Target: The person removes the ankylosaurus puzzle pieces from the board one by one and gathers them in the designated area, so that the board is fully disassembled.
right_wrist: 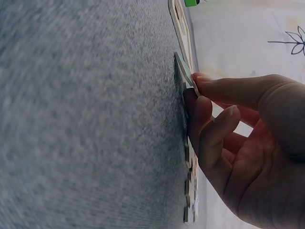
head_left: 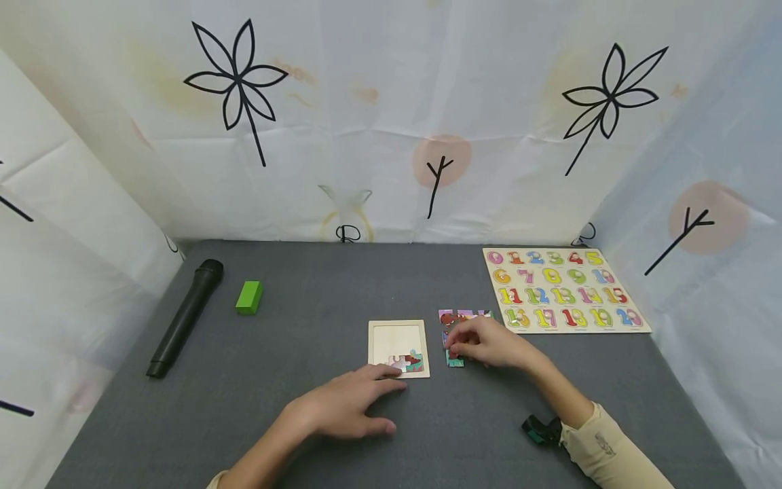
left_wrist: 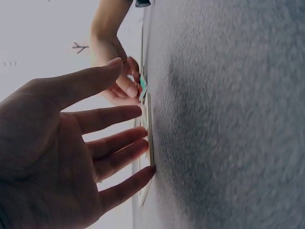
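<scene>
A small square wooden puzzle tray [head_left: 396, 337] lies at mid-table, with a few picture pieces [head_left: 414, 361] in its lower right part. My left hand [head_left: 345, 405] has its fingers spread, the fingertips on or beside the tray's near edge. Just right of the tray, my right hand [head_left: 491, 341] pinches a teal puzzle piece [right_wrist: 183, 69] between thumb and finger. That piece is tilted, one end up off the cloth in the right wrist view. Other loose puzzle pieces [head_left: 448, 318] lie beyond and partly under the right hand, which hides some of them.
A number board [head_left: 565, 285] lies at the back right. To the left are a black microphone [head_left: 186, 319] and a green block [head_left: 249, 297]. A black and green object [head_left: 541, 430] sits by the right sleeve. White printed cloth [head_left: 391, 122] hangs around the grey table.
</scene>
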Action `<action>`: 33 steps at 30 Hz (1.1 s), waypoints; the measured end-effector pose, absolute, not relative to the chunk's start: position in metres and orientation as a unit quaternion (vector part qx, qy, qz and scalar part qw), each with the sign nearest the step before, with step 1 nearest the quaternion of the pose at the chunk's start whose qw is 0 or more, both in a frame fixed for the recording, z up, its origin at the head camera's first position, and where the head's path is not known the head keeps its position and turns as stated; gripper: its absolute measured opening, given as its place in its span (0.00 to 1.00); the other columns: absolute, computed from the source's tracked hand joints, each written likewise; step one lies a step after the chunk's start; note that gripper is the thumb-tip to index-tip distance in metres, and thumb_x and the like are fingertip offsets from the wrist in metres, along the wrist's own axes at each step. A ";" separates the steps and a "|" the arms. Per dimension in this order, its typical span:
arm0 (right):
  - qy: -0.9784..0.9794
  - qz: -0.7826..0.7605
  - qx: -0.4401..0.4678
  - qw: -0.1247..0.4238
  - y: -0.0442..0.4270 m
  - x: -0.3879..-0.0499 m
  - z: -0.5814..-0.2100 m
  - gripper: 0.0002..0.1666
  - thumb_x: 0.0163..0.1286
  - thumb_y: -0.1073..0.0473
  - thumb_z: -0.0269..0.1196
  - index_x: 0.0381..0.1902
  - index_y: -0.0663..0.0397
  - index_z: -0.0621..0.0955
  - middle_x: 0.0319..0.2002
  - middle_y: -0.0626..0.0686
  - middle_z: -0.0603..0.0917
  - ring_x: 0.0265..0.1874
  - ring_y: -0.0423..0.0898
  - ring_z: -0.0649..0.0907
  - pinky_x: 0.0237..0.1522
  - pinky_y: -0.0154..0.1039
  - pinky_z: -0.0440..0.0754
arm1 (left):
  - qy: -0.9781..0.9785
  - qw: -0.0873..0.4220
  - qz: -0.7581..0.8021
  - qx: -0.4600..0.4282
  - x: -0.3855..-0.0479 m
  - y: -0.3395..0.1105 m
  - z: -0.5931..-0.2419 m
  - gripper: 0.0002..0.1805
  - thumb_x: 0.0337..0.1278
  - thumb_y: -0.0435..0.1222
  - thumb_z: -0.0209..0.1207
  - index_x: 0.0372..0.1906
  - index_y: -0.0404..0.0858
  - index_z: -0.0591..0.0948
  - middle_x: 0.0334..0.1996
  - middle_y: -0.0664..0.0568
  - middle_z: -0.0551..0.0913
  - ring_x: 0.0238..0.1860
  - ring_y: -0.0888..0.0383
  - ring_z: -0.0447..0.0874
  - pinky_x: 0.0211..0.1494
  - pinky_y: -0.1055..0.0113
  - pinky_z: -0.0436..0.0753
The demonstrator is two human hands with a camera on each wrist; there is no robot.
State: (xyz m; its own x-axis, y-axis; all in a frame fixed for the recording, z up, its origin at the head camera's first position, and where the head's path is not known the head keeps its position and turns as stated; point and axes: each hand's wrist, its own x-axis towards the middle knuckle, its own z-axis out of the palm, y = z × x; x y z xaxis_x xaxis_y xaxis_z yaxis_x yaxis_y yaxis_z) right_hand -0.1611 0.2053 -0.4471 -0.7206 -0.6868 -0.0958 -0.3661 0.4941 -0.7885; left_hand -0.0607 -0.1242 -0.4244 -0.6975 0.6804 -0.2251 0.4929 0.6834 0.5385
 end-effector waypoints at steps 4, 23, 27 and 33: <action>0.850 -0.363 -0.333 0.188 0.203 -0.158 -0.446 0.06 0.78 0.63 0.67 0.45 0.56 0.90 0.26 0.50 0.86 0.15 0.30 0.72 0.22 0.32 0.75 | 0.889 0.212 0.246 0.323 -0.066 -0.129 -0.423 0.33 0.69 0.50 0.70 0.75 0.45 0.79 0.78 0.54 0.73 0.77 0.53 0.73 0.77 0.52 0.77; 0.864 -0.348 -0.346 0.115 0.179 -0.147 -0.441 0.04 0.71 0.63 0.74 0.43 0.52 0.90 0.27 0.43 0.83 0.23 0.31 0.75 0.31 0.30 0.76 | 0.912 0.186 0.230 0.284 -0.078 -0.141 -0.429 0.34 0.69 0.47 0.71 0.76 0.43 0.78 0.75 0.52 0.75 0.75 0.50 0.73 0.75 0.45 0.77; 0.849 -0.371 -0.350 0.136 0.166 -0.148 -0.441 0.05 0.72 0.62 0.73 0.44 0.53 0.90 0.33 0.45 0.88 0.27 0.32 0.79 0.35 0.31 0.80 | 0.918 0.163 0.199 0.301 -0.072 -0.135 -0.427 0.33 0.69 0.47 0.72 0.75 0.43 0.79 0.70 0.53 0.77 0.68 0.52 0.75 0.68 0.47 0.80; 0.830 -0.392 -0.356 0.177 0.144 -0.159 -0.441 0.05 0.75 0.61 0.71 0.45 0.54 0.91 0.33 0.49 0.91 0.24 0.32 0.80 0.32 0.32 0.81 | 0.909 0.130 0.133 0.373 -0.055 -0.115 -0.427 0.37 0.71 0.51 0.69 0.78 0.43 0.76 0.75 0.57 0.75 0.67 0.54 0.75 0.63 0.55 0.81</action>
State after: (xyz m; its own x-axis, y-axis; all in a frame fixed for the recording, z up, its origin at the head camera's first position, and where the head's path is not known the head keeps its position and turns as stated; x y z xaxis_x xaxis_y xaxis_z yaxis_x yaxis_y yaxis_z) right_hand -0.1589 0.1436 -0.4411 -0.6836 -0.7298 -0.0137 -0.4527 0.4386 -0.7763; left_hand -0.0547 -0.1150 -0.4266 -0.6879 0.7128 -0.1371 0.6439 0.6864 0.3379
